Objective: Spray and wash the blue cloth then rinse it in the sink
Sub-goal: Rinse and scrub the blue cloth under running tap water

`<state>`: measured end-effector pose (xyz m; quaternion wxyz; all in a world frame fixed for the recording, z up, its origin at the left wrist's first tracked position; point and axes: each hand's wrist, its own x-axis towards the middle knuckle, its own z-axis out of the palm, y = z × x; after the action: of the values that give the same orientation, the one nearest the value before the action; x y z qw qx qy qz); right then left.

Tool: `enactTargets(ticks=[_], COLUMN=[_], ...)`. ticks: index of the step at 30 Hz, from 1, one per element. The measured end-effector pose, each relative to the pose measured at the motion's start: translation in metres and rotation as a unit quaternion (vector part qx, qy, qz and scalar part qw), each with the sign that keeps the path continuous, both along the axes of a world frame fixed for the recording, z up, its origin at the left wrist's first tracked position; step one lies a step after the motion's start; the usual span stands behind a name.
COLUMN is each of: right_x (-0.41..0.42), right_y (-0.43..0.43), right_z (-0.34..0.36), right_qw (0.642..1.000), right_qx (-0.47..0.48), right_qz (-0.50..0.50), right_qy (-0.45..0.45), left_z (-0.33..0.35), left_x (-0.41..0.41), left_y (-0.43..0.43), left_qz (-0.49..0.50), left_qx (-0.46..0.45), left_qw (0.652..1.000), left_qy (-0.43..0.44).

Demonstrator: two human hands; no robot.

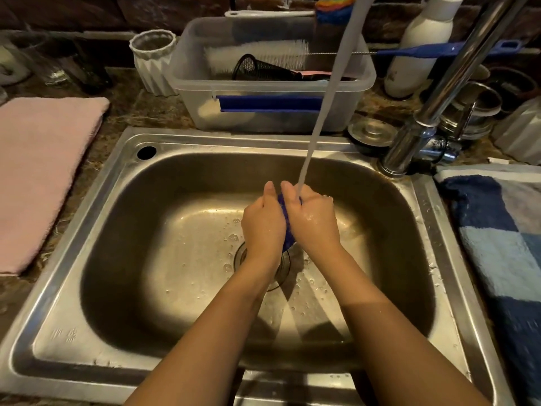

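The blue cloth is squeezed between my two hands over the middle of the steel sink; only a narrow blue strip shows between the palms. My left hand grips it from the left and my right hand from the right. A stream of water falls from the tap onto the top of my right hand and the cloth. Beneath the hands lies the drain, partly hidden.
The chrome faucet rises at the back right. Behind the sink stands a clear plastic tub with brushes. A pink towel lies on the left counter, a blue checked towel on the right. A white bottle stands at the back right.
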<state>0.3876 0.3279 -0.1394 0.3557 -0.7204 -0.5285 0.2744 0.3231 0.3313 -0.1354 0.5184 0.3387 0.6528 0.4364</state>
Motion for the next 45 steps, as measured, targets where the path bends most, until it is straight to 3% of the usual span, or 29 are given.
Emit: enactTargets(ticks=[5, 10, 12, 14, 16, 20, 24, 26, 28, 33, 36, 41, 43, 45], right_x=[0.003, 0.009, 0.015, 0.022, 0.030, 0.044, 0.057, 0.054, 0.047, 0.041, 0.041, 0.033, 0.032, 0.034], right_y=[0.004, 0.008, 0.006, 0.001, -0.001, 0.000, -0.005, -0.004, -0.004, -0.009, -0.010, -0.010, -0.012, -0.013], right_z=[0.000, 0.001, 0.001, 0.001, -0.004, -0.005, 0.001, 0.006, 0.010, 0.017, 0.030, 0.048, 0.053, 0.060], right_qw=[1.000, 0.986, 0.955, 0.903, 0.890, 0.938, 0.951, 0.951, 0.960, 0.981, 0.993, 0.982, 0.966, 0.922], right_qx=[-0.001, -0.031, -0.090, -0.127, -0.130, -0.111, -0.139, -0.174, -0.178, -0.087, -0.063, -0.013, 0.022, 0.056], right_qz=[-0.018, -0.059, -0.070, -0.091, -0.110, -0.079, 0.131, 0.207, 0.205, 0.151, 0.102, 0.061, 0.029, 0.024], right_qy=[0.025, 0.153, 0.273, 0.400, 0.423, 0.319, 0.241, 0.150, 0.062, -0.085, 0.001, 0.176, 0.257, 0.383], left_z=[0.001, 0.004, 0.004, 0.003, 0.002, 0.000, -0.003, -0.002, -0.003, -0.003, -0.002, -0.007, -0.009, -0.008], left_x=[0.003, 0.003, 0.003, 0.003, 0.001, -0.011, -0.018, -0.017, -0.016, -0.022, -0.026, -0.027, -0.025, -0.022], left_y=[0.001, 0.001, 0.000, 0.000, 0.001, 0.008, 0.012, 0.010, 0.008, 0.013, 0.015, 0.013, 0.012, 0.009], left_qz=[-0.007, -0.052, -0.086, -0.132, -0.147, -0.087, -0.061, -0.070, -0.083, -0.066, -0.025, -0.010, -0.050, -0.101], left_qx=[-0.007, 0.014, 0.009, -0.007, -0.037, -0.026, 0.000, 0.013, 0.018, 0.049, 0.027, -0.029, -0.080, -0.157], left_qw=[1.000, 0.997, 0.995, 0.990, 0.986, 0.985, 0.986, 0.984, 0.977, 0.966, 0.964, 0.960, 0.959, 0.943], left_qy=[-0.020, -0.061, -0.051, -0.042, -0.077, -0.149, -0.157, -0.166, -0.194, -0.243, -0.265, -0.278, -0.267, -0.277])
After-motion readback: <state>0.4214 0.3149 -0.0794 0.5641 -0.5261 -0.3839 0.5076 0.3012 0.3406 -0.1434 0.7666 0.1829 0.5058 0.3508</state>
